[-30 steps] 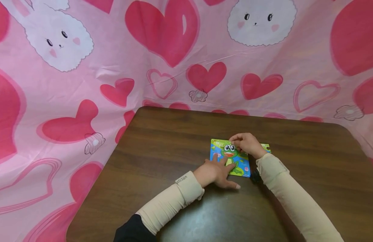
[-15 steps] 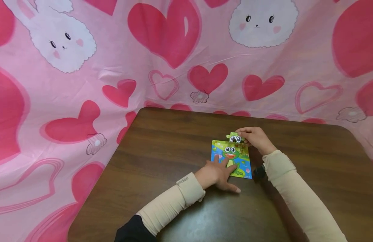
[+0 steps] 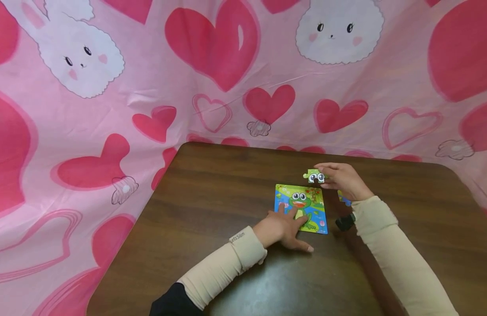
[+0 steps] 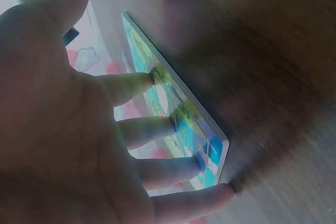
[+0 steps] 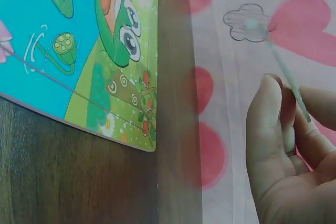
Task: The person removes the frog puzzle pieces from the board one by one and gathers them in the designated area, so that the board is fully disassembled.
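Note:
A frog-picture puzzle board [image 3: 318, 204] lies flat on the table. My left hand [image 3: 284, 226] rests on its lower left part with fingers spread; in the left wrist view, fingertips touch the board's face [image 4: 139, 51] and the little finger reaches its edge. Just beyond the board's far right corner, my right hand [image 3: 344, 177] pinches a green jigsaw piece [image 3: 313, 176] printed with two frog eyes. That piece is raised above the table and appears nearly edge-on [image 5: 286, 69] in the right wrist view. Under the right hand lies a second jigsaw piece [image 3: 344, 199], blue and yellow, partly hidden.
The brown wooden table [image 3: 212, 193] has rounded far corners. A pink cloth [image 3: 227, 109] with hearts and rabbits hangs behind it and along the left. A black wrist device [image 3: 345, 222] sits beneath the right wrist.
My right hand has moved from over the board's upper right toward the far right, carrying the frog-eye jigsaw piece off the board. The left hand stays put on the board.

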`<state>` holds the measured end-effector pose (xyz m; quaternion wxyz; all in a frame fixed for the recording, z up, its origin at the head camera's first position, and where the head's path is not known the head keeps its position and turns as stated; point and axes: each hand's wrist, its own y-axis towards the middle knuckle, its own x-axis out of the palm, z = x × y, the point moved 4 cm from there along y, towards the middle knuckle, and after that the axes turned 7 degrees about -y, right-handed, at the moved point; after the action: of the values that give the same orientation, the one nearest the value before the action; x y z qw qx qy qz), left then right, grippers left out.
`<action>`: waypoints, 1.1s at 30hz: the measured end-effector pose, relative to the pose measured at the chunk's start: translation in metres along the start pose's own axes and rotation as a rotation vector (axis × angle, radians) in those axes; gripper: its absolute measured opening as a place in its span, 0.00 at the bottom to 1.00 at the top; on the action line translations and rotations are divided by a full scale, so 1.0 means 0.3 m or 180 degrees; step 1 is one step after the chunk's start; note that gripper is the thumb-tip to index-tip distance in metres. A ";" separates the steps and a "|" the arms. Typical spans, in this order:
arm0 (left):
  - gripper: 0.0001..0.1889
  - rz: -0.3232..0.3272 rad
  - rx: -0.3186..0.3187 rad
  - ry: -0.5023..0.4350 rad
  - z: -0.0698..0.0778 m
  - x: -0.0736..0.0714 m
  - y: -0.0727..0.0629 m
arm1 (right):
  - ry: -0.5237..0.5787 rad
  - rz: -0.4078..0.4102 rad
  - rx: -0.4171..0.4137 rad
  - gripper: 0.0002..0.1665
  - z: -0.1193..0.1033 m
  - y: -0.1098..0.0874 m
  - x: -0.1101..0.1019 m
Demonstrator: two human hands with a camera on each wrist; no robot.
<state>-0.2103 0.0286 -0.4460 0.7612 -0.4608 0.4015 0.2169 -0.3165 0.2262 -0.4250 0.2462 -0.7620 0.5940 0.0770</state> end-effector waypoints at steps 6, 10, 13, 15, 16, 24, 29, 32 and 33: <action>0.47 -0.0005 -0.0010 0.0024 0.001 0.002 0.005 | 0.0326 -0.0050 0.0008 0.35 0.027 -0.008 -0.028; 0.47 0.0002 -0.0015 0.0034 0.003 0.003 0.005 | 0.0390 -0.0061 -0.0009 0.37 0.045 -0.024 -0.054; 0.47 0.0004 -0.0014 0.0026 0.004 0.004 0.004 | 0.0430 -0.0043 0.0017 0.38 0.065 -0.030 -0.078; 0.47 0.0008 -0.0009 0.0017 0.004 0.004 0.002 | 0.0458 -0.0021 0.0017 0.40 0.077 -0.037 -0.096; 0.47 0.0012 -0.0010 0.0023 0.004 0.003 0.001 | 0.0487 -0.0009 0.0023 0.40 0.083 -0.042 -0.105; 0.47 0.0016 -0.0008 0.0062 0.008 0.002 -0.009 | 0.0943 0.0065 -0.0006 0.38 0.149 -0.088 -0.190; 0.47 0.0005 -0.0015 0.0057 0.010 0.002 -0.010 | 0.1181 0.0020 -0.0064 0.26 0.196 -0.106 -0.231; 0.47 0.0009 -0.0027 0.0059 0.011 0.002 -0.011 | 0.1352 -0.0030 -0.0088 0.20 0.221 -0.114 -0.251; 0.47 0.0011 -0.0031 0.0063 0.011 0.002 -0.011 | 0.1412 -0.0042 -0.0105 0.18 0.230 -0.117 -0.257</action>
<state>-0.2062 0.0299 -0.4438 0.7545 -0.4659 0.4088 0.2156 -0.2932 0.3314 -0.4431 0.0975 -0.7680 0.6273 -0.0844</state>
